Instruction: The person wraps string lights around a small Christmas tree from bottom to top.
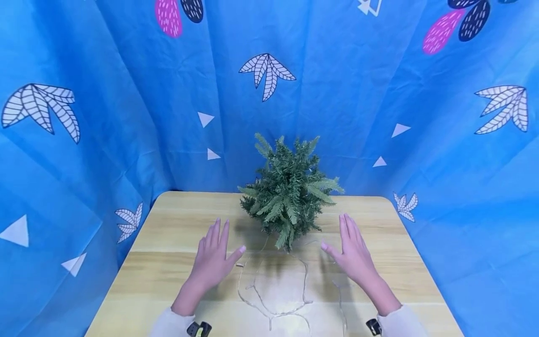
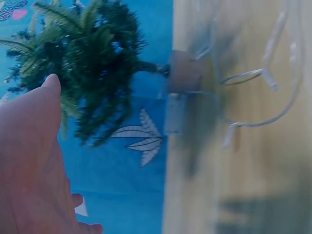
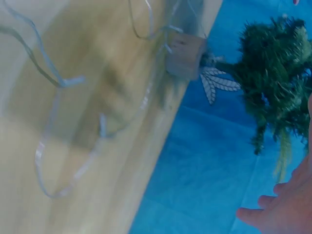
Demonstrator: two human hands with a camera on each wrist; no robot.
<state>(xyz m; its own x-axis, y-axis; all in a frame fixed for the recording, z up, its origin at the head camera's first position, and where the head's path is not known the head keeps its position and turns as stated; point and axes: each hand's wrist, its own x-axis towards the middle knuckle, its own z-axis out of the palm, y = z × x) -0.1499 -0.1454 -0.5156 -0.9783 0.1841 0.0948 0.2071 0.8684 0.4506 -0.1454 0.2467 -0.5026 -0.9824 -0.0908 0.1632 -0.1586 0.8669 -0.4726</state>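
White sleeves come in from the near edge, closest to my head camera, with a dark wrist strap showing at the cuff on the left. Beyond them I have two bare hands raised over the wooden table. On the left hand I see straight fingers pointing to the far side, with the thumb spread apart from them, toward the middle. The right hand mirrors it: fingers straight, thumb apart and turned inward.

Between the two, and farther off, I see the small green tree, upright near the far edge. Its branches lie far and to the right of the left hand, and far and to the left of the right hand; from my head view there is a gap on each side. My left wrist view shows its wooden base on the table, with a pale block at its side; whether those two touch I cannot tell.

Thin clear wire lies in loose loops on the near side of the tree, mostly between the hands. One loop bends close to the left thumb, and another strand runs near the right palm. Blue patterned cloth hangs behind the far edge and along both sides.
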